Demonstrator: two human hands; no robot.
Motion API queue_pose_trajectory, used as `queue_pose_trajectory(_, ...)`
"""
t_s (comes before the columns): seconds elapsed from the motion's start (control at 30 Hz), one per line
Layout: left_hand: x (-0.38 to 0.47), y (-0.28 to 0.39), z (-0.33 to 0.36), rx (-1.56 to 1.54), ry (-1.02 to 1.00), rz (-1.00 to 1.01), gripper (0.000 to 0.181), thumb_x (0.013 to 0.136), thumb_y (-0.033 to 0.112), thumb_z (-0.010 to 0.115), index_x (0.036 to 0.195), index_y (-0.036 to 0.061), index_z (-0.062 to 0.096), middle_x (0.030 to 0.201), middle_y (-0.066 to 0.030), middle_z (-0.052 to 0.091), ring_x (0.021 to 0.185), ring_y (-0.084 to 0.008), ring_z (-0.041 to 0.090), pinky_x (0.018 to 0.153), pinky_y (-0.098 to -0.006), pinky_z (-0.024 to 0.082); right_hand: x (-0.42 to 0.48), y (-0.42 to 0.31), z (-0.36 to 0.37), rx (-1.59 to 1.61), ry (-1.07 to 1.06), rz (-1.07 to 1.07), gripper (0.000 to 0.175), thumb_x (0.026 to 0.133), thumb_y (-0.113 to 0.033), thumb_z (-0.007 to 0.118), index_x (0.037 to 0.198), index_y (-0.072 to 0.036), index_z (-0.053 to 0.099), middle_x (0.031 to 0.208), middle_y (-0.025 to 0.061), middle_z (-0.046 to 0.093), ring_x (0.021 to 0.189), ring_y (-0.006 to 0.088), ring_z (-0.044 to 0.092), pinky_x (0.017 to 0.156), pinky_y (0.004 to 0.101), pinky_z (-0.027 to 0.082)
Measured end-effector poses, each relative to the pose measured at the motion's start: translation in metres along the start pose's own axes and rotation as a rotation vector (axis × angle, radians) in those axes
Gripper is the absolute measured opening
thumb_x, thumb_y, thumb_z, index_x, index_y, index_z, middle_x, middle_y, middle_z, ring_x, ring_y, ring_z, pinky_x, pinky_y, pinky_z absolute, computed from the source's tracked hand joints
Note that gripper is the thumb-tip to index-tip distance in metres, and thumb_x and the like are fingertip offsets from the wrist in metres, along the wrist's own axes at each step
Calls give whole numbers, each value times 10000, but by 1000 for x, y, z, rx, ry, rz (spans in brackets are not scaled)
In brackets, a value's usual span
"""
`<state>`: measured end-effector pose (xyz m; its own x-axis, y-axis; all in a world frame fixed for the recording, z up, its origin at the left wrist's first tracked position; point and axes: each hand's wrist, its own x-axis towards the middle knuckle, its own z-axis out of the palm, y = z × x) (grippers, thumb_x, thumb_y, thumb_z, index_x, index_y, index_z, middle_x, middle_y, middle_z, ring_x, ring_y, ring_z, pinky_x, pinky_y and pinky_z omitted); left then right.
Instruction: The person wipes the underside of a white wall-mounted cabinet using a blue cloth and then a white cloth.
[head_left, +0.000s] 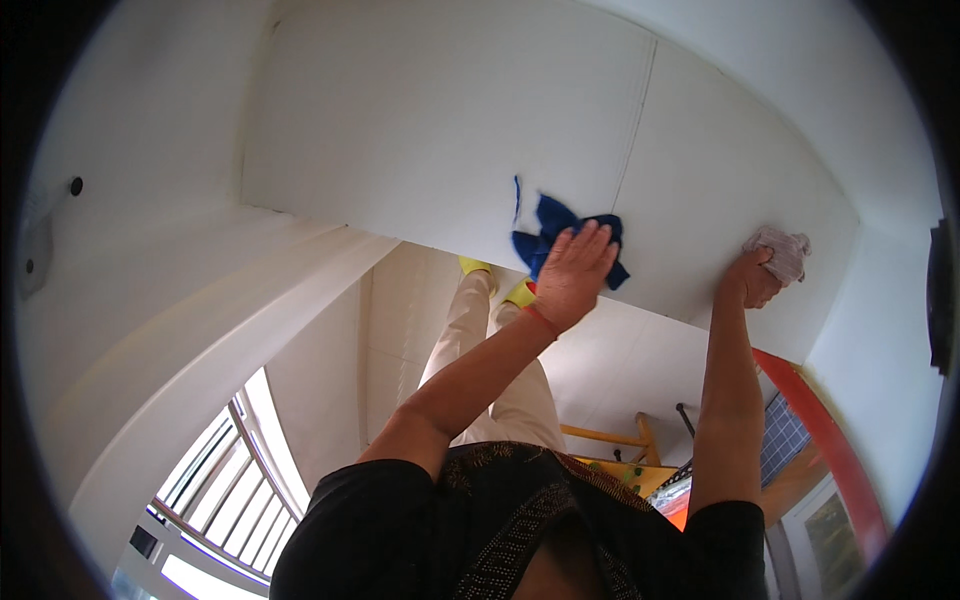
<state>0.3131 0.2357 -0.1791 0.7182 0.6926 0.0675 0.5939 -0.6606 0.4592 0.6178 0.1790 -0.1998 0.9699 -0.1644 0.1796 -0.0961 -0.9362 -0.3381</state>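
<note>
My left hand (574, 274) lies flat over a crumpled blue cloth (553, 215) and holds it against a white panel surface (420, 127). A thin blue strip trails from this cloth on its left side. Over at the right, my right hand (752, 279) grips a bunched, pale pinkish striped cloth (784, 251) at the same surface. The fingers of that hand are partly hidden under the cloth. A narrow seam (637, 124) runs across the panel between the two hands.
White walls border the panel on both sides, with a black knob (76, 186) at left. Yellow slippers (517, 292) show below its edge. A metal railing (240, 480) stands lower left. Lower right are a wooden frame (645, 439) and a red strip (825, 435).
</note>
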Motion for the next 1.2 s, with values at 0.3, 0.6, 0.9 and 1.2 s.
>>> queue_pose_trajectory(0.3, -30, -241, -99, 471, 391, -278, 400, 847, 95, 509, 1236, 8, 541, 1264, -227, 550, 1228, -384, 483, 1020, -504, 366, 9, 12, 5, 39, -17, -11, 645, 777, -494, 568, 1158, 23, 510, 1049, 186, 649, 943, 351, 646, 842, 467, 503)
queue_pose_trajectory(0.6, -6, -313, -135, 664, 510, -688, 296, 872, 142, 487, 1097, -13, 602, 1115, -240, 611, 1030, -398, 581, 886, -479, 466, 4, 15, 11, 111, 21, -139, 653, 797, -465, 555, 1223, 24, 477, 1109, 184, 624, 993, 340, 628, 869, 427, 496)
queue_pose_trajectory(0.9, 60, -64, -20, 318, 83, -87, 363, 791, 122, 552, 1148, 113, 615, 1233, -113, 525, 1250, -319, 436, 996, -560, 319, -5, -5, -12, 39, -92, -25, 652, 781, -457, 555, 1206, 33, 494, 1125, 186, 615, 997, 338, 625, 850, 445, 503)
queue_pose_trajectory(1.2, 26, -61, -28, 192, 155, -139, 433, 794, 107, 579, 1226, 79, 560, 1337, -159, 498, 1251, -345, 458, 1021, -528, 351, 3, 12, 5, 70, -49, -81, 732, 785, -479, 549, 1269, 56, 426, 1137, 210, 599, 1025, 358, 612, 878, 451, 488)
